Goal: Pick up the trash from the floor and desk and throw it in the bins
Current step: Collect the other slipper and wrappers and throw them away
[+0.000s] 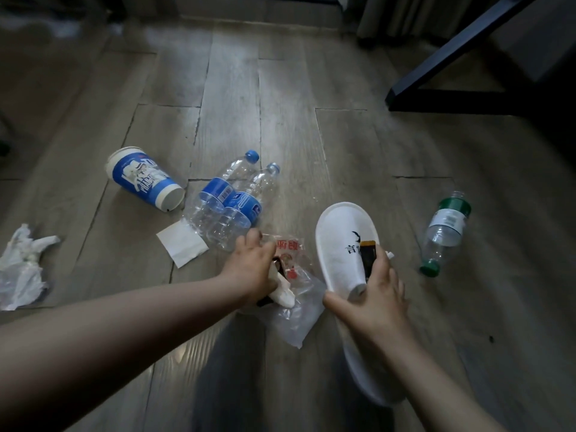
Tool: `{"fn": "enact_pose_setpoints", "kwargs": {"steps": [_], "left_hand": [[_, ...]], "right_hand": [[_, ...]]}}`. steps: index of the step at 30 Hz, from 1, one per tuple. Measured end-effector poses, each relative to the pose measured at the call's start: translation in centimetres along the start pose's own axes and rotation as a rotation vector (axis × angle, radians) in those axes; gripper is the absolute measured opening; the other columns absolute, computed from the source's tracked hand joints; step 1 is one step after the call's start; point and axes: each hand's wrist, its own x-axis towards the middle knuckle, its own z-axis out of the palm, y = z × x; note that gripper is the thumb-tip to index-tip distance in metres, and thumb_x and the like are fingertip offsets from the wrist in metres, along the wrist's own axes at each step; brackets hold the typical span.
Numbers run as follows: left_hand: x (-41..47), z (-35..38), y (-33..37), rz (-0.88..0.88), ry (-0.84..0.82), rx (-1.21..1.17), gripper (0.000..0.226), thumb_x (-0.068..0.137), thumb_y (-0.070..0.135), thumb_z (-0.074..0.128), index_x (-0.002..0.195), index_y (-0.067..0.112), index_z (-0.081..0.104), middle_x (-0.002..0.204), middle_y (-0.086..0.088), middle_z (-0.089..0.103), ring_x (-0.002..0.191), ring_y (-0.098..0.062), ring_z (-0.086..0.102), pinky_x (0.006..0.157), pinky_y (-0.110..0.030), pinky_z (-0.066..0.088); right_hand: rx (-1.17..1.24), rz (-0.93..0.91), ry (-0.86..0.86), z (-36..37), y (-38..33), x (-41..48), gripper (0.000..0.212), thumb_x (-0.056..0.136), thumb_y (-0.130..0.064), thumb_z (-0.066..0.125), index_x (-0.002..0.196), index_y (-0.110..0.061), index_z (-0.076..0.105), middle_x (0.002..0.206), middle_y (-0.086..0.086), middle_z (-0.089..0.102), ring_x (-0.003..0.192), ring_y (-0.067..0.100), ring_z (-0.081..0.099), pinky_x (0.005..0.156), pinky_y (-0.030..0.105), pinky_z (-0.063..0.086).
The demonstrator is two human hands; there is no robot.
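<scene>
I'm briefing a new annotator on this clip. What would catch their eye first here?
The two hands low in the middle: the left hand grips a clear wrapper with red print, and the right hand holds a dark packet over a white slipper. Next, litter on the wood floor: a blue-and-white paper cup on its side at left, two clear bottles beside it, and a green-capped bottle at right.

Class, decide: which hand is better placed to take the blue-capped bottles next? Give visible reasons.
Left, probably. The left hand is beside the bottles, fingertips almost on them, though it grips a wrapper. The right hand is farther away, over a slipper, gripping a dark packet.
</scene>
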Motion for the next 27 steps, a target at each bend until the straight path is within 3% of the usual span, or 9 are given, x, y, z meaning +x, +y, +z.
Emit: {"fn": "enact_pose_setpoints", "kwargs": {"steps": [3,8,10,13,15,18,22,24,27], "left_hand": [[0.2,1.0,0.0,-0.008,-0.025,-0.049,0.081,0.071,0.044,0.075,0.136,0.019,0.034,0.156,-0.008,0.003,0.137,-0.036,0.018,0.11,-0.043,0.028],[0.8,1.2,0.0,0.04,-0.01,-0.019,0.109,0.064,0.044,0.082,0.147,0.021,0.015,0.148,-0.006,0.026,0.13,-0.03,0.031,0.106,-0.038,0.034],[1.2,1.0,0.0,0.048,-0.007,0.017,0.116,0.065,0.042,0.083,0.15,0.025,0.006,0.152,-0.007,0.022,0.131,-0.031,0.032,0.107,-0.039,0.035],[1.8,0.5,-0.1,0.079,-0.016,0.077,0.125,0.065,0.038,0.084,0.151,0.029,-0.007,0.16,-0.006,-0.004,0.134,-0.034,0.033,0.108,-0.044,0.037],[2.2,0.3,-0.1,0.103,-0.051,0.098,0.129,0.063,0.039,0.085,0.151,0.03,-0.009,0.159,-0.007,0.006,0.132,-0.033,0.037,0.105,-0.044,0.041],[2.4,0.7,-0.1,0.117,-0.034,0.139,0.127,0.061,0.044,0.085,0.152,0.025,-0.002,0.141,-0.008,0.035,0.121,-0.028,0.044,0.098,-0.038,0.045],[2.2,1.2,-0.1,0.107,0.023,0.108,0.119,0.061,0.042,0.085,0.151,0.019,0.009,0.137,-0.008,0.036,0.118,-0.027,0.045,0.096,-0.036,0.045],[2.0,1.2,-0.3,0.089,0.022,0.065,0.104,0.061,0.04,0.085,0.143,0.014,0.027,0.13,-0.007,0.042,0.115,-0.026,0.047,0.091,-0.034,0.044],[1.5,1.1,-0.6,0.066,0.016,0.04,0.065,0.063,0.039,0.084,0.112,0.013,0.051,0.115,-0.006,0.051,0.105,-0.024,0.052,0.079,-0.03,0.042]], "right_hand": [[-0.011,0.009,0.012,-0.1,0.4,0.0,0.117,0.061,-0.054,0.074,0.15,-0.025,0.005,0.151,0.009,0.024,0.137,0.027,0.022,0.109,0.04,0.024],[-0.01,0.035,0.02,-0.3,0.8,0.2,0.117,0.062,-0.051,0.077,0.15,-0.023,0.005,0.15,0.012,0.027,0.136,0.029,0.023,0.108,0.041,0.025],[-0.009,0.041,0.021,-0.2,0.8,0.4,0.117,0.063,-0.049,0.077,0.15,-0.021,0.006,0.151,0.013,0.026,0.137,0.029,0.023,0.108,0.042,0.025],[-0.006,0.04,0.023,-0.2,0.8,0.5,0.116,0.063,-0.048,0.077,0.151,-0.02,0.006,0.152,0.013,0.025,0.138,0.03,0.022,0.109,0.042,0.024],[-0.007,0.04,0.022,-0.1,0.8,0.6,0.115,0.063,-0.048,0.077,0.15,-0.021,0.006,0.151,0.013,0.025,0.138,0.03,0.022,0.109,0.043,0.024],[-0.01,0.041,0.022,0.1,0.9,0.7,0.116,0.062,-0.051,0.076,0.15,-0.023,0.006,0.15,0.012,0.026,0.137,0.03,0.023,0.108,0.044,0.026],[-0.02,0.046,0.02,0.5,1.4,0.7,0.116,0.06,-0.055,0.074,0.149,-0.025,0.006,0.149,0.011,0.027,0.136,0.03,0.024,0.107,0.043,0.026],[-0.016,0.05,0.025,0.7,1.5,0.7,0.116,0.058,-0.057,0.073,0.149,-0.027,0.006,0.148,0.011,0.028,0.136,0.029,0.025,0.106,0.044,0.027],[-0.022,0.05,0.039,0.9,1.5,0.7,0.116,0.059,-0.057,0.075,0.149,-0.027,0.007,0.149,0.012,0.028,0.137,0.029,0.024,0.107,0.044,0.026]]}}
